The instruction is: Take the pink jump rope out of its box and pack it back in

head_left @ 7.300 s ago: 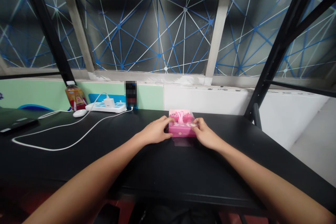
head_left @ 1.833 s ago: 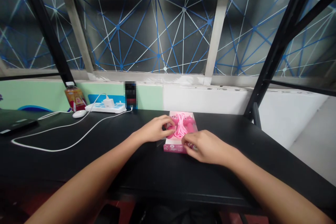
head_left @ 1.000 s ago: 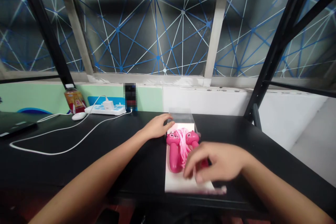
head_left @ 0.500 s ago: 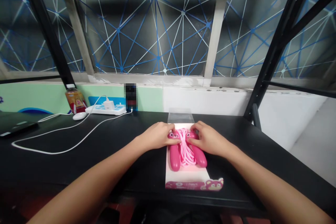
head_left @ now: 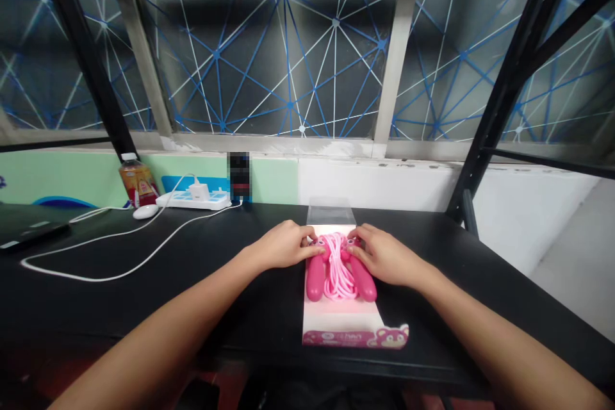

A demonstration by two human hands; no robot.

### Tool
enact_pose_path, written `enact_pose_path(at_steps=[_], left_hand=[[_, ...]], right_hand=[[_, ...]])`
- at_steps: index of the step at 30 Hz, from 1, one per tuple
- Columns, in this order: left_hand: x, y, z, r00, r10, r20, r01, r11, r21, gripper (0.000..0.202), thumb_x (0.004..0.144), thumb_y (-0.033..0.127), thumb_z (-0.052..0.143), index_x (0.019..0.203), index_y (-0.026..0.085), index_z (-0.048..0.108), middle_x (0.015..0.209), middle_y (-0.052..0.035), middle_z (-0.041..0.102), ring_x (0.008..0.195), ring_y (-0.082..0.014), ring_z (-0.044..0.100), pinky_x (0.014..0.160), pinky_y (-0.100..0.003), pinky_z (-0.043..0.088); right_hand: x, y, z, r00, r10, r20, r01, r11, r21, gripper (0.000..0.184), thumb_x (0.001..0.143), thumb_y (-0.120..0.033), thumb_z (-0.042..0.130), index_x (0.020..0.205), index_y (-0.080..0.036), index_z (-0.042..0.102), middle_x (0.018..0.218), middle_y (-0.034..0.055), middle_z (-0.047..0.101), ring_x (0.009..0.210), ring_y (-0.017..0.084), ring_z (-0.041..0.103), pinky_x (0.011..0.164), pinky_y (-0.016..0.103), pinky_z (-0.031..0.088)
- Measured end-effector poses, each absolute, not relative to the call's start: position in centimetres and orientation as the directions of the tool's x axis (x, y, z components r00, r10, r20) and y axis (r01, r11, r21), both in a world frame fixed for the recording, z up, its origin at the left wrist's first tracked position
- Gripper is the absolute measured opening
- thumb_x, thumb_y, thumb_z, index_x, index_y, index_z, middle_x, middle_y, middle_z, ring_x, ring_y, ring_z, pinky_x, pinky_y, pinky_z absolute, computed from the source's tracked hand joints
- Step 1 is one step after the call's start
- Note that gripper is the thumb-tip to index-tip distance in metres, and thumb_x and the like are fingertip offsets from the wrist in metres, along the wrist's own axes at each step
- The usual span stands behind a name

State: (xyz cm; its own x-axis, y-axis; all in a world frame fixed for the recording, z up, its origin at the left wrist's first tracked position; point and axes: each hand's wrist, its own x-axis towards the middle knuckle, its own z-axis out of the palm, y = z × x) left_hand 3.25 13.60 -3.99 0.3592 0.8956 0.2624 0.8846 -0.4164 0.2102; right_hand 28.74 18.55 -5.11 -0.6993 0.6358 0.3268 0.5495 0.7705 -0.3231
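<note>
A pink jump rope (head_left: 340,278) lies bundled on a pale card insert (head_left: 331,321) with a printed bear at its front edge. Its two darker pink handles flank the coiled cord, their animal-face ends pointing away from me. My left hand (head_left: 286,245) pinches the top of the left handle (head_left: 316,280) between thumb and fingers. On the other side, my right hand (head_left: 387,253) grips the top of the right handle (head_left: 364,280) likewise. Fingers partly cover both animal faces. Behind the card, a clear plastic box part (head_left: 329,214) lies on the black desk (head_left: 240,307).
At the back left are a drink bottle (head_left: 138,179), a white mouse (head_left: 145,211) and a power strip (head_left: 211,202) with a charger (head_left: 198,191). A white cable (head_left: 96,279) loops over the desk's left. A dark flat device (head_left: 33,237) lies far left. Black frame posts (head_left: 485,109) rise on both sides.
Both hands have shifted the jump rope slightly away from me along the card. The left handle has also moved a little left. The other objects stay where they were.
</note>
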Motion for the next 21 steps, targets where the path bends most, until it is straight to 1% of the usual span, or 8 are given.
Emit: enact_pose_path(at_steps=[4, 7, 9, 11, 14, 16, 18, 21], left_hand=[[3.4, 13.5, -3.9, 0.375, 0.887, 0.27, 0.899, -0.419, 0.127, 0.043, 0.089, 0.058, 0.054, 0.097, 0.019, 0.07, 0.078, -0.0061, 0.072, 0.07, -0.02, 0.067, 0.06, -0.026, 0.042], [3.7, 13.4, -3.9, 0.38, 0.883, 0.277, 0.913, -0.406, 0.042, 0.047, 0.089, 0.061, 0.051, 0.097, 0.018, 0.07, 0.077, -0.0076, 0.072, 0.07, -0.0222, 0.067, 0.059, -0.027, 0.042], [3.9, 13.3, -3.8, 0.385, 0.879, 0.281, 0.916, -0.402, 0.002, 0.049, 0.089, 0.062, 0.049, 0.097, 0.018, 0.07, 0.077, -0.0081, 0.072, 0.071, -0.0233, 0.068, 0.06, -0.028, 0.042], [4.0, 13.2, -3.8, 0.387, 0.877, 0.285, 0.918, -0.396, -0.026, 0.049, 0.09, 0.062, 0.049, 0.097, 0.018, 0.069, 0.077, -0.0079, 0.072, 0.072, -0.0235, 0.068, 0.06, -0.029, 0.042], [4.0, 13.1, -3.7, 0.387, 0.874, 0.294, 0.92, -0.387, -0.059, 0.045, 0.09, 0.06, 0.049, 0.096, 0.019, 0.068, 0.078, -0.007, 0.072, 0.071, -0.0236, 0.068, 0.06, -0.029, 0.042], [3.9, 13.0, -3.6, 0.383, 0.873, 0.302, 0.921, -0.387, -0.052, 0.044, 0.089, 0.059, 0.052, 0.097, 0.02, 0.068, 0.079, -0.006, 0.072, 0.072, -0.0233, 0.068, 0.06, -0.029, 0.041], [3.7, 13.1, -3.6, 0.373, 0.875, 0.307, 0.92, -0.393, 0.001, 0.042, 0.087, 0.06, 0.055, 0.098, 0.021, 0.068, 0.078, -0.0039, 0.072, 0.071, -0.0218, 0.067, 0.06, -0.028, 0.041], [3.6, 13.5, -3.6, 0.354, 0.88, 0.316, 0.907, -0.406, 0.115, 0.04, 0.085, 0.058, 0.058, 0.105, 0.024, 0.066, 0.077, -0.0002, 0.07, 0.071, -0.019, 0.066, 0.061, -0.026, 0.042]], right_hand=[[28.5, 17.8, -4.7, -0.694, 0.652, 0.304, 0.607, 0.758, -0.238, 0.03, 0.098, -0.038, 0.042, 0.111, -0.017, 0.059, 0.102, 0.0099, 0.061, 0.084, 0.02, 0.063, 0.076, 0.033, 0.046], [28.3, 16.8, -4.0, -0.687, 0.672, 0.275, 0.679, 0.729, -0.087, 0.032, 0.098, -0.039, 0.04, 0.111, -0.017, 0.06, 0.105, 0.0104, 0.06, 0.076, 0.02, 0.064, 0.066, 0.033, 0.046], [28.0, 15.9, -3.4, -0.686, 0.666, 0.294, 0.699, 0.715, 0.013, 0.034, 0.098, -0.04, 0.039, 0.108, -0.017, 0.062, 0.108, 0.0116, 0.059, 0.072, 0.019, 0.063, 0.06, 0.03, 0.043], [27.7, 14.8, -2.9, -0.747, 0.584, 0.318, 0.634, 0.769, 0.079, 0.034, 0.099, -0.041, 0.039, 0.108, -0.019, 0.064, 0.107, 0.0108, 0.059, 0.074, 0.019, 0.063, 0.057, 0.028, 0.041], [27.0, 13.1, -2.9, -0.895, 0.339, 0.29, 0.394, 0.906, 0.157, 0.036, 0.098, -0.045, 0.04, 0.123, -0.026, 0.059, 0.107, 0.0093, 0.063, 0.084, 0.022, 0.064, 0.06, 0.028, 0.043], [26.5, 12.5, -3.4, -0.94, 0.224, 0.258, 0.282, 0.935, 0.216, 0.038, 0.098, -0.044, 0.043, 0.131, -0.027, 0.054, 0.111, 0.0104, 0.064, 0.086, 0.023, 0.064, 0.063, 0.03, 0.044], [26.2, 12.4, -4.0, -0.953, 0.19, 0.237, 0.251, 0.932, 0.26, 0.037, 0.097, -0.037, 0.045, 0.132, -0.028, 0.053, 0.11, 0.0105, 0.066, 0.08, 0.022, 0.064, 0.063, 0.03, 0.044], [26.0, 12.8, -4.6, -0.954, 0.181, 0.238, 0.247, 0.925, 0.288, 0.036, 0.097, -0.031, 0.045, 0.131, -0.031, 0.054, 0.108, 0.0089, 0.066, 0.076, 0.02, 0.063, 0.061, 0.029, 0.041]])
